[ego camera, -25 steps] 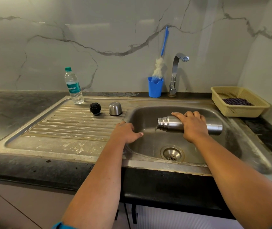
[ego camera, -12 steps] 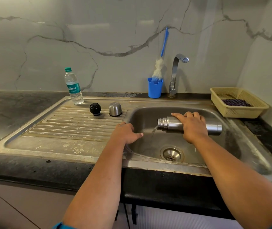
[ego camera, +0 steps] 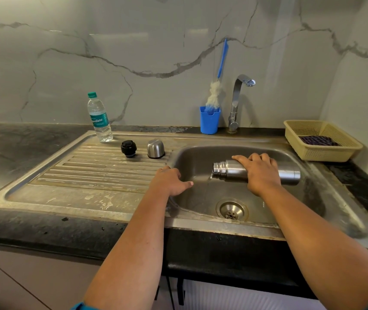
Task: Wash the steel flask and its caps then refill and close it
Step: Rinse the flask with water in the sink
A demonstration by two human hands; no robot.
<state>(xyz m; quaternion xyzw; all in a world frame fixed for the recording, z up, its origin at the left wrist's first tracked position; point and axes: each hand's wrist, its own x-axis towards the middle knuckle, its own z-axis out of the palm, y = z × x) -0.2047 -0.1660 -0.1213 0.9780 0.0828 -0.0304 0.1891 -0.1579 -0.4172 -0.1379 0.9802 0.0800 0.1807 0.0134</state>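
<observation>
My right hand (ego camera: 260, 174) grips the steel flask (ego camera: 232, 172) around its middle and holds it lying sideways over the sink basin (ego camera: 201, 157), open mouth pointing left. A thin stream of water runs from the mouth down into the basin. My left hand (ego camera: 169, 181) rests on the basin's left rim, fingers curled, holding nothing. On the ribbed drainboard (ego camera: 89, 171) stand the black inner cap (ego camera: 128, 148) and the steel outer cap (ego camera: 155, 149), side by side.
A plastic water bottle (ego camera: 99, 118) stands at the drainboard's back left. A blue cup (ego camera: 209, 123) with a bottle brush (ego camera: 215, 95) sits beside the tap (ego camera: 237, 101). A yellow basket (ego camera: 322, 140) holding a dark cloth is at the right. The drain (ego camera: 231, 209) lies below the flask.
Water has begun trickling from the flask's mouth as it stays tipped sideways. Both hands remain where they were.
</observation>
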